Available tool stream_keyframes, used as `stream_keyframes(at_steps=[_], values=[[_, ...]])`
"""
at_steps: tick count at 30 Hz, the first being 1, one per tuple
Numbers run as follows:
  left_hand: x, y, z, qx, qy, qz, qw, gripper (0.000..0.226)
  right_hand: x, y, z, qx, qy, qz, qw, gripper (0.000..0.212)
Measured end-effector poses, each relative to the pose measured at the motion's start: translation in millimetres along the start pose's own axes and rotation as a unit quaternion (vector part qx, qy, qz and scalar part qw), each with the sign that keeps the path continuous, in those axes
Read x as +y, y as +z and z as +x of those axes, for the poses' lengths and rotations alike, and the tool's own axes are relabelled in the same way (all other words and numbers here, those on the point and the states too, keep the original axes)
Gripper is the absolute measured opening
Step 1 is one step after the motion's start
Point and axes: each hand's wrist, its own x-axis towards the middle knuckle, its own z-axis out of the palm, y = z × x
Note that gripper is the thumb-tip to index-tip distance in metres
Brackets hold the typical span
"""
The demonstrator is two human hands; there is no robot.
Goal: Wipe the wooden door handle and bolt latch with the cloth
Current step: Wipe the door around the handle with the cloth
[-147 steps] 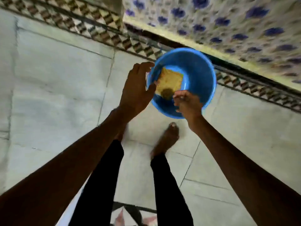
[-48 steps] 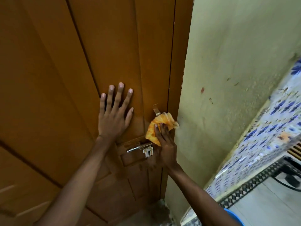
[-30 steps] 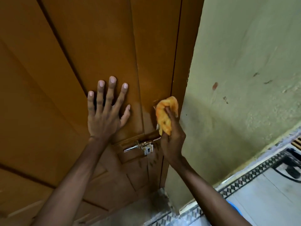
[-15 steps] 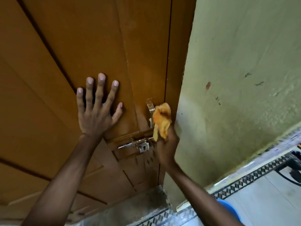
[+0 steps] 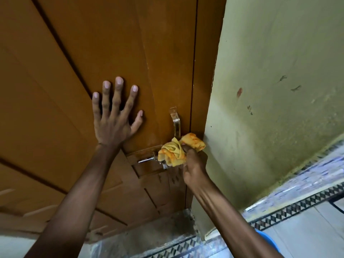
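My left hand (image 5: 113, 123) lies flat, fingers spread, on the door (image 5: 93, 53); my right hand (image 5: 193, 164) grips the cloth (image 5: 175, 153) bunched against the latch (image 5: 147, 160), below the handle (image 5: 176, 123).

The cloth (image 5: 176, 152) covers the right end of the bolt latch (image 5: 147, 160), and probably the handle's (image 5: 176, 123) foot above it. Well below the latch, a blue basin (image 5: 268, 239) is mostly behind the right forearm.
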Motion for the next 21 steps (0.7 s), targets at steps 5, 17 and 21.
stream_keyframes(at_steps=[5, 17, 21], values=[[-0.3, 0.7, -0.4, -0.007, -0.009, 0.003, 1.000, 0.071, 6.5, 0.7, 5.0, -0.031, 0.022, -0.054, 0.998, 0.023], [-0.7, 2.3, -1.8, 0.001, -0.007, 0.010, 1.000, 0.072, -4.8, -9.0, 5.0, -0.067, 0.042, -0.081, 0.994, 0.032], [-0.1, 3.2, -2.8, 0.003, -0.008, 0.017, 1.000, 0.072, -0.6, -13.2, 4.6, -0.071, 0.018, -0.053, 0.996, 0.030]])
